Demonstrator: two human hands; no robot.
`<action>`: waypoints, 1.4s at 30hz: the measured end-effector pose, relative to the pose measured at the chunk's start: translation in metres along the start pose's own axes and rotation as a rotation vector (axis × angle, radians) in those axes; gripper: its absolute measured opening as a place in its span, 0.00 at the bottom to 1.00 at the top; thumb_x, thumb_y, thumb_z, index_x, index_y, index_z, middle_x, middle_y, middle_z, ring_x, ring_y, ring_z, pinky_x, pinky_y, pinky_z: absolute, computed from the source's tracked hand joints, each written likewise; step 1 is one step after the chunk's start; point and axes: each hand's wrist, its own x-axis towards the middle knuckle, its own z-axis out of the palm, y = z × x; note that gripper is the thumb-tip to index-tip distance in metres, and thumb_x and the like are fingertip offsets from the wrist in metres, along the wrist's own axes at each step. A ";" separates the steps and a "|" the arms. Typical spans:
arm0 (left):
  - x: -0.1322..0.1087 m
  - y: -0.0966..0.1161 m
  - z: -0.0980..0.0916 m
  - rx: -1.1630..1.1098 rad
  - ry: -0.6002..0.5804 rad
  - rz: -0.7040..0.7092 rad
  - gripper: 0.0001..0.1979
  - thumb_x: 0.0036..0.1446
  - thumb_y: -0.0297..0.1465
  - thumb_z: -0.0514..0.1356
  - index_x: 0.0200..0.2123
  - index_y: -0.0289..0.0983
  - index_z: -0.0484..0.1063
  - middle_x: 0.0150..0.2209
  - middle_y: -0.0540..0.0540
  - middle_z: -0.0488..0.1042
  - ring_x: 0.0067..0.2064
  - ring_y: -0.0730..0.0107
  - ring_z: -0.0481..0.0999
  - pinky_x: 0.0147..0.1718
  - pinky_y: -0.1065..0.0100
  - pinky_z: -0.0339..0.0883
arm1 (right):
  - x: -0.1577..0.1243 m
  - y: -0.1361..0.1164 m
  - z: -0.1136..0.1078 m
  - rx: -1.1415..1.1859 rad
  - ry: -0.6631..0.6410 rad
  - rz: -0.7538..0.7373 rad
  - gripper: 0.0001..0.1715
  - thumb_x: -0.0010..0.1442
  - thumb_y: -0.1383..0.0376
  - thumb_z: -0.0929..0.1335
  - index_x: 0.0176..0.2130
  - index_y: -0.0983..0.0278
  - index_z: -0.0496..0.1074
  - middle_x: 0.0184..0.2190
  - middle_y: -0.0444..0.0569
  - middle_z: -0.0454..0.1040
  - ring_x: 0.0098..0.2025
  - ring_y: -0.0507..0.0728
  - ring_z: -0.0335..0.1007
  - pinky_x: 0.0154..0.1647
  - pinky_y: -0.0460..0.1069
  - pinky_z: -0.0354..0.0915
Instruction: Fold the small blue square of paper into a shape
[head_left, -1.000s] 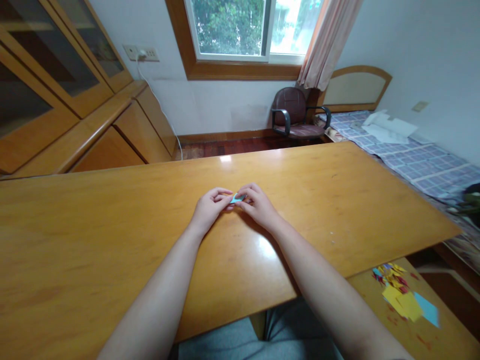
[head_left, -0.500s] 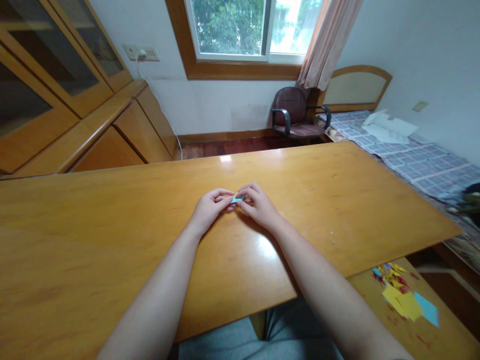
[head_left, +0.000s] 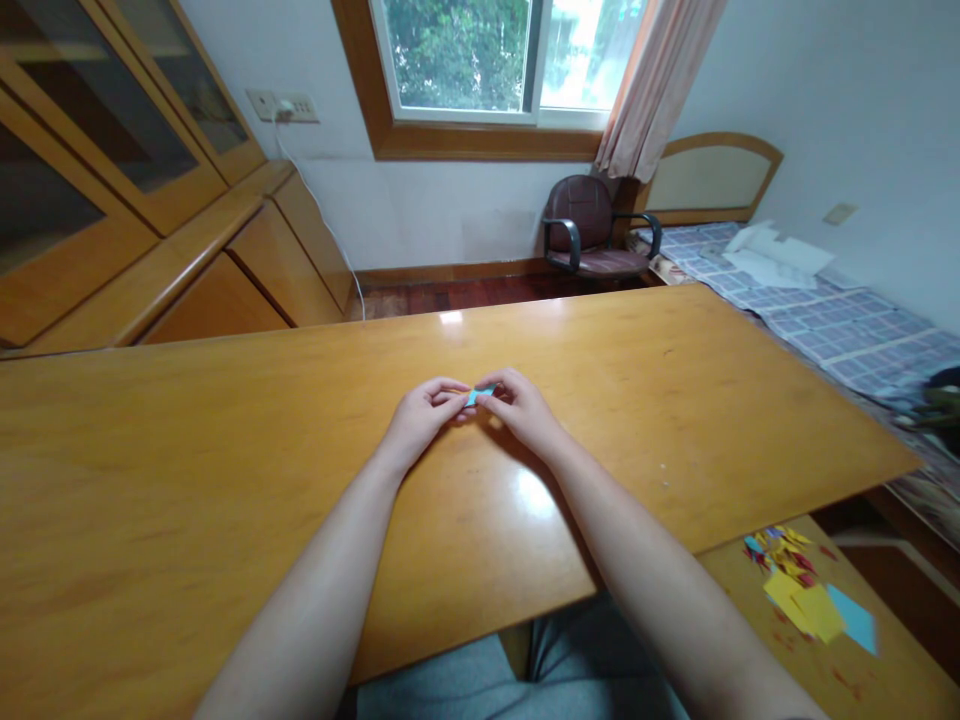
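Note:
Between my two hands is a small folded piece of light blue paper (head_left: 482, 396), just above the wooden table (head_left: 247, 450). My left hand (head_left: 427, 412) pinches its left end between thumb and fingers. On the other side, my right hand (head_left: 517, 405) grips the paper's right part, thumb in front and fingers behind. The fingers cover much of the paper, so its full folded shape is hidden.
At lower right, a lower wooden surface (head_left: 735, 600) holds a pile of small folded yellow, red and blue papers (head_left: 784, 550), yellow sheets (head_left: 806, 605) and a blue sheet (head_left: 855, 620). Beyond the table stand a chair (head_left: 589, 225) and a bed (head_left: 840, 320).
The fingers of my right hand have shifted slightly on the blue paper, and more of its surface shows between the hands. My left hand has hardly moved.

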 end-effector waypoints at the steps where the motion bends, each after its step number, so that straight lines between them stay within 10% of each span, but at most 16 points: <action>1: 0.000 -0.001 0.000 -0.004 -0.003 0.002 0.21 0.45 0.42 0.70 0.37 0.33 0.74 0.31 0.43 0.80 0.32 0.65 0.79 0.36 0.65 0.72 | 0.000 0.001 0.000 0.026 -0.002 0.043 0.08 0.56 0.62 0.70 0.37 0.63 0.74 0.32 0.45 0.72 0.34 0.52 0.67 0.37 0.48 0.64; 18: 0.000 -0.001 0.000 0.079 -0.025 0.040 0.17 0.46 0.42 0.68 0.35 0.35 0.78 0.33 0.44 0.80 0.34 0.64 0.77 0.37 0.64 0.71 | 0.001 -0.003 0.004 0.476 0.090 0.209 0.20 0.49 0.58 0.74 0.39 0.62 0.68 0.31 0.42 0.74 0.31 0.51 0.70 0.36 0.48 0.66; 42: 0.003 -0.005 -0.005 0.058 -0.005 0.030 0.17 0.47 0.41 0.68 0.35 0.35 0.79 0.29 0.46 0.78 0.30 0.70 0.74 0.32 0.70 0.67 | -0.001 0.000 0.004 0.338 0.005 0.210 0.12 0.52 0.58 0.71 0.33 0.64 0.72 0.25 0.42 0.71 0.27 0.50 0.65 0.31 0.46 0.62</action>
